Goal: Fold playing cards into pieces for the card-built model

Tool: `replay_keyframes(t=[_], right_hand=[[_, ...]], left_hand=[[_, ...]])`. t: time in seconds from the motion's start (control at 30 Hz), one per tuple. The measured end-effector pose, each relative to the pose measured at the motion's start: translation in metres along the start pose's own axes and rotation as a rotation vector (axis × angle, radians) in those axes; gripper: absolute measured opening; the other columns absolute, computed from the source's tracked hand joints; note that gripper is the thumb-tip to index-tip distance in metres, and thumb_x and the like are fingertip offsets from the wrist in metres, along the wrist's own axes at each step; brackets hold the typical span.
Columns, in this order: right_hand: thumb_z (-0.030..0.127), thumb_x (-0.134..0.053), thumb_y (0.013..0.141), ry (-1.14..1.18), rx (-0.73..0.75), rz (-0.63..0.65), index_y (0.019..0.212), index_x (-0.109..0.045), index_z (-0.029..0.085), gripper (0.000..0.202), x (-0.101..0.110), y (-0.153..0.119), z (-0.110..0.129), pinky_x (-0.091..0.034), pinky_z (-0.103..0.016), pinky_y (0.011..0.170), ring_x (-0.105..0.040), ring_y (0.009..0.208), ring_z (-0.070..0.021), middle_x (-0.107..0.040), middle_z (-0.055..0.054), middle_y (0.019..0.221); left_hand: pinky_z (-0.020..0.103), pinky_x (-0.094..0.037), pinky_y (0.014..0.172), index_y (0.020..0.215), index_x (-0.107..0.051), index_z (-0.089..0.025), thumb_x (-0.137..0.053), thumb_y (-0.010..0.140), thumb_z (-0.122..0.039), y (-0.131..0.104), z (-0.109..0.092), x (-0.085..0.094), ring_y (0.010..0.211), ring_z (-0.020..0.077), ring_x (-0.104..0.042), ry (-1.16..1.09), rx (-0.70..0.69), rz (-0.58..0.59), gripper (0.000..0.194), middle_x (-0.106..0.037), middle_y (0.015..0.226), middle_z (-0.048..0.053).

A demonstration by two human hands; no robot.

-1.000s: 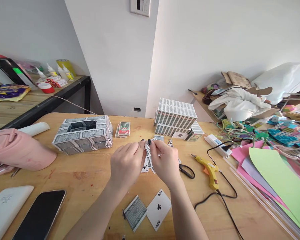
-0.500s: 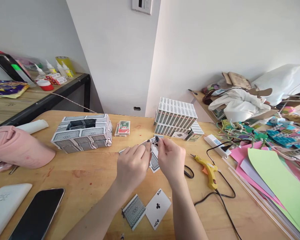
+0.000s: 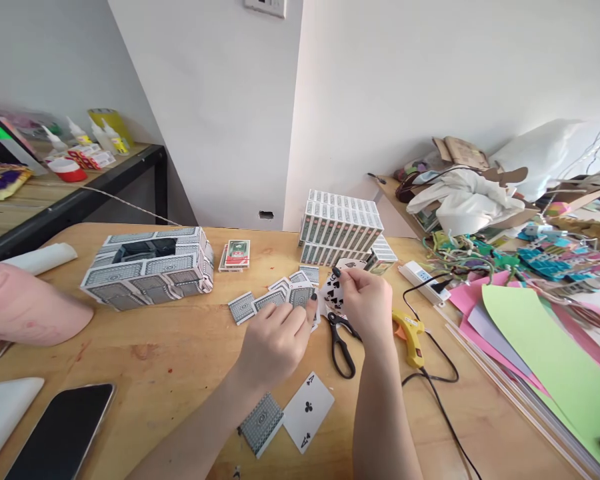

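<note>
My right hand pinches a playing card showing black spades, its face towards me. My left hand is closed, thumb and forefinger at the edge of a grey-backed playing card. The fingers partly hide that card. Several grey-backed cards lie spread on the table behind my left hand. Black-handled scissors rest between my wrists, their blades partly covered by the cards. Closer to me lie an ace of clubs, face up, and a folded-looking grey-backed card.
A card-covered box stands at left, with card packs beside it. Stacked card boxes stand at the back. On the right are a yellow glue gun, its cord, a power strip and coloured paper. A phone lies front left.
My hands have moved apart, the right one to the right with the spades card. The scissors and more of the spread cards have come into sight. The view has shifted slightly right.
</note>
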State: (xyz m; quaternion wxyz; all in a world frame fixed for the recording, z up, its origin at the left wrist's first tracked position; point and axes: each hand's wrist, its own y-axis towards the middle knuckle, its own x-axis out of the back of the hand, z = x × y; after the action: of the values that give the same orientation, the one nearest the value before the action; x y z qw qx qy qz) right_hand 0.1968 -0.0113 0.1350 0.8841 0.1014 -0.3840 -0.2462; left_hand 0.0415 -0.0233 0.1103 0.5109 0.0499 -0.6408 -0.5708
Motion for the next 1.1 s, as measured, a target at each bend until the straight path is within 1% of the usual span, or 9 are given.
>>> replay_keyframes(t=[0.1,0.27,0.47,0.73,0.83,0.87,0.97,1.03,1.1], right_hand=[[0.032,-0.047,0.078,-0.021,-0.053,-0.013,0.055,-0.06,0.016,0.031,0.004,0.004,-0.007,-0.031,-0.022,0.047,-0.038,0.046,-0.0117,-0.041,0.002,0.044],[0.034,-0.049,0.077,0.01,-0.126,-0.052,0.055,-0.06,0.016,0.031,0.01,0.008,-0.018,-0.031,-0.023,0.046,-0.039,0.046,-0.0119,-0.043,0.002,0.045],[0.039,-0.051,0.076,0.056,-0.179,-0.158,0.06,-0.064,0.015,0.031,0.01,0.01,-0.022,-0.031,-0.024,0.045,-0.04,0.044,-0.0128,-0.044,0.001,0.044],[0.037,-0.045,0.081,0.021,-0.147,-0.333,0.065,-0.064,0.015,0.032,-0.001,0.006,-0.013,-0.031,-0.025,0.046,-0.042,0.046,-0.0135,-0.052,-0.002,0.049],[0.038,-0.045,0.082,-0.048,-0.21,-0.505,0.065,-0.062,0.015,0.033,0.007,0.01,-0.025,-0.03,-0.026,0.047,-0.041,0.047,-0.0139,-0.051,-0.002,0.051],[0.04,-0.046,0.081,-0.039,-0.24,-0.5,0.062,-0.06,0.015,0.034,0.01,0.012,-0.03,-0.028,-0.026,0.045,-0.039,0.046,-0.0136,-0.049,-0.002,0.05],[0.041,-0.05,0.079,0.208,-0.27,-0.203,0.063,-0.059,0.016,0.031,0.01,0.013,-0.038,-0.03,-0.024,0.044,-0.041,0.048,-0.0131,-0.049,0.0,0.052],[0.038,-0.052,0.078,0.319,-0.209,0.077,0.067,-0.061,0.016,0.026,0.0,0.01,-0.033,-0.035,-0.023,0.048,-0.047,0.053,-0.014,-0.054,-0.001,0.057],[0.039,-0.05,0.079,0.327,-0.105,0.414,0.066,-0.062,0.017,0.028,-0.015,0.005,-0.023,-0.039,-0.024,0.052,-0.051,0.056,-0.0143,-0.057,0.0,0.058]], left_hand=[[0.031,-0.019,0.049,0.05,-0.046,-0.016,-0.058,0.08,-0.009,-0.001,0.001,-0.001,0.048,0.0103,-0.035,-0.042,-0.06,0.011,0.033,-0.036,0.047,-0.004],[0.03,-0.02,0.049,0.051,-0.047,-0.017,-0.059,0.079,-0.01,0.002,0.006,0.003,0.049,0.0105,-0.034,-0.082,-0.141,0.019,0.031,-0.037,0.047,-0.004],[0.03,-0.022,0.048,0.068,-0.058,-0.018,-0.055,0.081,-0.009,0.004,0.019,0.011,0.049,0.0104,-0.036,-0.098,-0.167,0.027,0.017,-0.037,0.048,-0.006],[0.029,-0.023,0.048,0.086,-0.062,-0.019,-0.056,0.081,-0.009,-0.001,0.038,0.015,0.048,0.0101,-0.038,-0.163,-0.083,-0.012,0.012,-0.038,0.049,-0.006],[0.027,-0.025,0.048,0.093,-0.063,-0.019,-0.056,0.081,-0.012,-0.004,0.049,0.023,0.048,0.0097,-0.038,-0.231,0.042,-0.067,0.016,-0.041,0.05,-0.006],[0.026,-0.026,0.047,0.094,-0.063,-0.019,-0.057,0.081,-0.013,-0.004,0.053,0.026,0.048,0.0093,-0.038,-0.267,0.135,-0.088,0.016,-0.043,0.051,-0.005],[0.024,-0.029,0.046,0.078,-0.065,-0.019,-0.055,0.082,-0.02,-0.003,0.061,0.036,0.048,0.0086,-0.038,-0.419,0.552,-0.06,0.011,-0.044,0.052,-0.004],[0.022,-0.028,0.044,0.066,-0.061,-0.018,-0.053,0.082,-0.028,-0.001,0.064,0.039,0.047,0.0086,-0.036,-0.558,0.801,0.062,0.02,-0.04,0.049,-0.004],[0.021,-0.026,0.042,0.06,-0.057,-0.018,-0.052,0.081,-0.033,0.0,0.067,0.038,0.046,0.0084,-0.034,-0.686,0.945,0.19,0.026,-0.038,0.048,-0.004]])
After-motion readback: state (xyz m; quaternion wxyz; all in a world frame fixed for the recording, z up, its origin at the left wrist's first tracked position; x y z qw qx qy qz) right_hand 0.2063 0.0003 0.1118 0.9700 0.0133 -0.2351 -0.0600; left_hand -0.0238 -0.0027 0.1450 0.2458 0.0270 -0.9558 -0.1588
